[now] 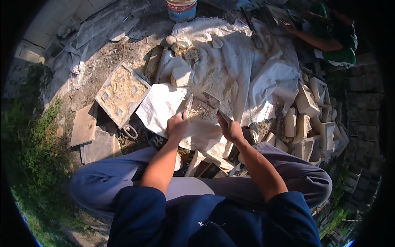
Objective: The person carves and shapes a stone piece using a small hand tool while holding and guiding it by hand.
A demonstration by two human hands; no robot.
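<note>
My left hand (pixel 177 124) is closed round a small pointed tool (pixel 189 101) with a pale blade, tip up. To its right, my right hand (pixel 231 128) grips the handle of a trowel (pixel 211 100), whose flat, dusty blade points up and left. Between the two tools, crumbly yellowish material (pixel 200 110) lies on a white sheet (pixel 162 108). A pale block (pixel 180 76) sits on the sheet just beyond the tools.
A square tray (pixel 122 94) with sandy material lies at the left, beside flat slabs (pixel 84 125). Broken blocks (pixel 306 101) are heaped at the right. A bucket (pixel 181 10) stands at the top. Another person's arm (pixel 314 40) reaches in at the upper right.
</note>
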